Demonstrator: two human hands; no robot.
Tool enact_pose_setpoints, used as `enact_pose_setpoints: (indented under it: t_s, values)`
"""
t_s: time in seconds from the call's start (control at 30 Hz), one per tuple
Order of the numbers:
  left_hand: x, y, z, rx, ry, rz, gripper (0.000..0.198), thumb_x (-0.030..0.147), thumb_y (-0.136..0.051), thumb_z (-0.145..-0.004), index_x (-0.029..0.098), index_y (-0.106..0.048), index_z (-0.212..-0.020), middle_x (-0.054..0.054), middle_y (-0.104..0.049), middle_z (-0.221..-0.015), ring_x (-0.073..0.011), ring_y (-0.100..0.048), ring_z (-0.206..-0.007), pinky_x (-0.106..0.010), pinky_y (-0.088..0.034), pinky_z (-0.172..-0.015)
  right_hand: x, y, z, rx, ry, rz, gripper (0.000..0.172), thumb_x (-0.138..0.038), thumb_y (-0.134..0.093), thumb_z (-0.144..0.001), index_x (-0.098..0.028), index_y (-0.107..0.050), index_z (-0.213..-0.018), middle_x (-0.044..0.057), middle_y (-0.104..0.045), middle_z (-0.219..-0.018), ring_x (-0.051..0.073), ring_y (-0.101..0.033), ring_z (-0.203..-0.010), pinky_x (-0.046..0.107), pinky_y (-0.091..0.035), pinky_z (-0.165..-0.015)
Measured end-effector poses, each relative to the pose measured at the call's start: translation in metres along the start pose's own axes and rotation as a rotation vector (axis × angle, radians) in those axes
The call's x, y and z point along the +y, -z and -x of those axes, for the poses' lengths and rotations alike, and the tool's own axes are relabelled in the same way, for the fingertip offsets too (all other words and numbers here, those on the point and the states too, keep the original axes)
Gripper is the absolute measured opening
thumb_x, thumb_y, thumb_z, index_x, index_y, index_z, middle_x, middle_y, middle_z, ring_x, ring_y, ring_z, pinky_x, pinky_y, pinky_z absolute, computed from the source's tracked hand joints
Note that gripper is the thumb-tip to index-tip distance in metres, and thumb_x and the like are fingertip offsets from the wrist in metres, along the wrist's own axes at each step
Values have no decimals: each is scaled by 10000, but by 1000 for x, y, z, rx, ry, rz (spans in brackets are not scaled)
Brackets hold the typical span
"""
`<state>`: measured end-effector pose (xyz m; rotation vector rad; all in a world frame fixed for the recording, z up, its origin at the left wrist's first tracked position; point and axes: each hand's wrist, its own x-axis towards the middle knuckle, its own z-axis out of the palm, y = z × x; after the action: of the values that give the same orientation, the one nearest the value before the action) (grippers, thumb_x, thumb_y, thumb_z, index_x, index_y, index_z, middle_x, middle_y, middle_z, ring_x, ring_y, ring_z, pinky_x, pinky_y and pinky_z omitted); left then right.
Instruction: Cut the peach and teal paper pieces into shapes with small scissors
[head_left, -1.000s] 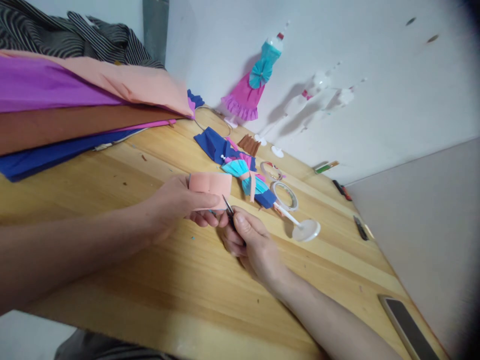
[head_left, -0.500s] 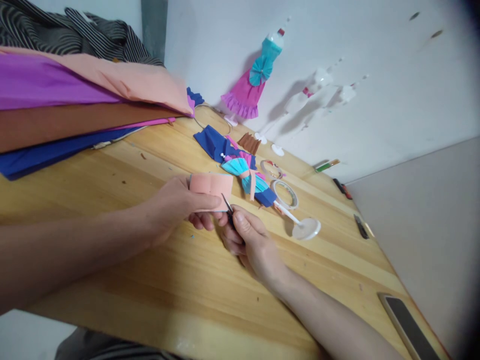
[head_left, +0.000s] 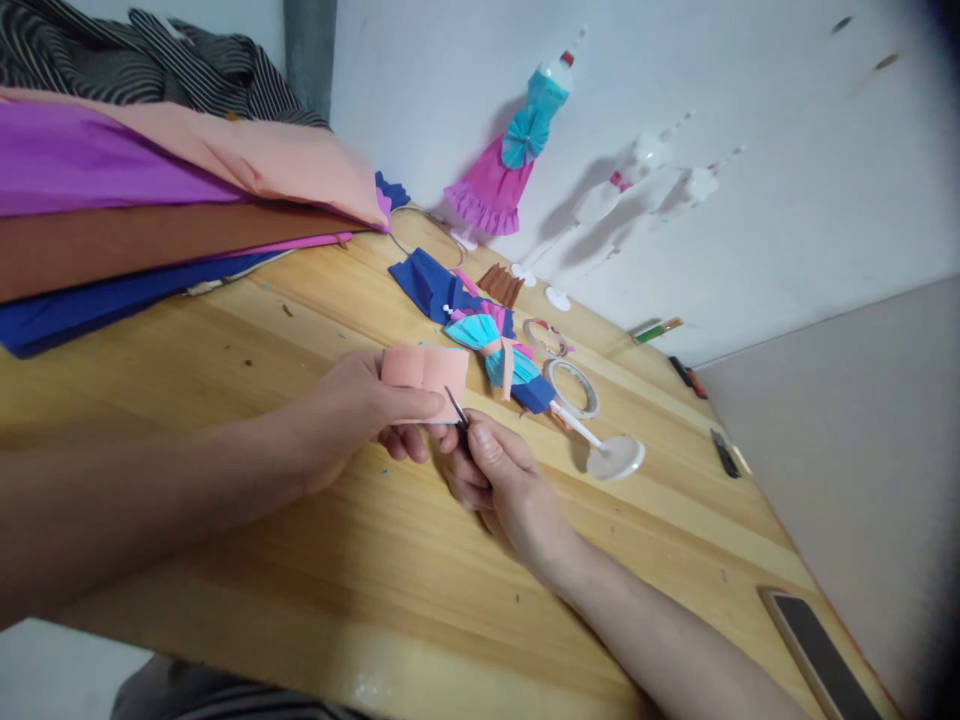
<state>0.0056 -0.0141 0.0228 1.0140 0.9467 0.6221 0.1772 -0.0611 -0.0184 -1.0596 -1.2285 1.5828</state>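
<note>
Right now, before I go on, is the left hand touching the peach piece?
Touching. The head view shows the left hand with its thumb lying across the front of the peach piece.

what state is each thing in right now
Paper, creased, pinched in left hand
Scissors, gripped in right hand, blade over paper; open or shut unclear
Bow, pleated, gathered by strip
Dressed mannequin, standing
White tape roll, lying flat
Phone, lying flat, screen dark
Sheets, layered
Striped cloth, crumpled
</note>
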Motion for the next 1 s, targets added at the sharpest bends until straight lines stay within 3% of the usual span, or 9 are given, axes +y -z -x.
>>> enact_pose_setpoints:
  t_s: [0.47,0.8,1.0]
  values:
    - [-5,4,-2,-21,-26,0,145,243,-657,-736,103,-674,-702,-27,-676,-626,-96,-561,-542,-203,-403,-525,-3,-1,1,12,-15,17,366,-527,-553,-896,-179,-534,-784,-95,-233,-513,85,-196,-452,231,-114,-410]
    - [-2,4,-1,-26,-13,8,154,233,-659,-747,100,-666,-670,0,-617,-544,-88,-530,-511,-201,-391,-522,-3,-1,1,4,-17,-15,365,-526,-554,-892,-176,-536,-789,-102,-216,-498,82,-168,-441,243,-118,-416]
    - [-2,4,1,-7,-10,30,164,249,-668,-752,95,-670,-696,-25,-660,-624,-93,-549,-550,-210,-384,-544,-3,-2,1,-5,-4,-6,350,-508,-530,-913,-169,-542,-829,-94,-232,-527,86,-178,-459,250,-131,-424]
